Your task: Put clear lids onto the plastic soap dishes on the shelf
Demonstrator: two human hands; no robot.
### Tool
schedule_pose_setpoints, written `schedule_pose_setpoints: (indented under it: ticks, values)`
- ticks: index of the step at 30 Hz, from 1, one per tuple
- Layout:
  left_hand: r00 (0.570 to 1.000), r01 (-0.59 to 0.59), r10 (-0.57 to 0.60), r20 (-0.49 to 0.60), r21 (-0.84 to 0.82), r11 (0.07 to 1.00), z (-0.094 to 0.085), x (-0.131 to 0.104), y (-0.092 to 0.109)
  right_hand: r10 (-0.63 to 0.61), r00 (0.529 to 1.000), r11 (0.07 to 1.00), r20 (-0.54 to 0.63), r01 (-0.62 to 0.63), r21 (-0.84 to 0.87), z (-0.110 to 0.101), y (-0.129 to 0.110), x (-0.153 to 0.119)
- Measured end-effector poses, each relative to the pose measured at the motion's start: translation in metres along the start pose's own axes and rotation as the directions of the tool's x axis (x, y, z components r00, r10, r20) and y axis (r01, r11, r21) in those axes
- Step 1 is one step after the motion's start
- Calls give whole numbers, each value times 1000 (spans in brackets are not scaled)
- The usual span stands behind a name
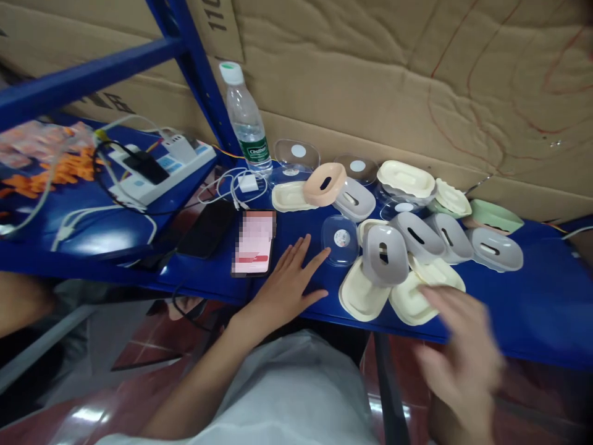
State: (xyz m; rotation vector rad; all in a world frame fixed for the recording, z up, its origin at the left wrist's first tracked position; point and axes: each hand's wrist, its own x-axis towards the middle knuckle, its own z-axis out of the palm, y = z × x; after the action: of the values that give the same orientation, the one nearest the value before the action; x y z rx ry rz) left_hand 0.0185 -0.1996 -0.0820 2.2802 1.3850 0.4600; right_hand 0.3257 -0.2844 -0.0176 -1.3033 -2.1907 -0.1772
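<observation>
My left hand point(290, 284) lies flat on the blue table with its fingers spread, holding nothing. It rests between a lit phone point(254, 244) and a clear plastic lid point(340, 240), the index fingertip close to that lid's edge. Blurred by motion, my right hand point(463, 352) hangs over the table's front edge with thumb and fingers apart and nothing visible in it. Its fingertips overlap a cream plastic tray point(410, 300) in the picture; whether they touch I cannot tell. Behind it are a grey slotted plastic box point(383, 253) and several similar ones.
A water bottle point(248, 123) stands by the cardboard wall point(333, 80). Left of it are a white charger point(249, 182), a dark phone point(207, 228), a power strip point(162, 176) with cables, and orange pieces point(60, 173). A peach box point(325, 183) and a green one point(495, 216) sit further back.
</observation>
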Motion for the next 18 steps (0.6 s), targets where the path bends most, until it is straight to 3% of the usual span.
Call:
schedule_pose_setpoints:
  ticks: [3, 5, 7, 12, 18]
  values:
    - [998, -55, 54, 33, 46, 997, 5, 5, 10, -48, 984, 996, 169, 59, -64, 60, -3, 20]
    - [995, -86, 84, 45, 51, 995, 12, 9, 22, -35, 975, 994, 221, 58, -97, 79, 1, 15]
    - [992, -115, 113, 50, 46, 992, 19, 11, 34, -2, 977, 993, 212, 27, -117, 79, 12, -1]
    - [982, -178, 175, 68, 28, 984, 26, 12, 44, 77, 984, 983, 158, -49, -176, 52, 56, -43]
    - [977, -198, 194, 86, 30, 980, 27, 17, 51, 36, 999, 973, 26, -29, -228, 45, 90, -58]
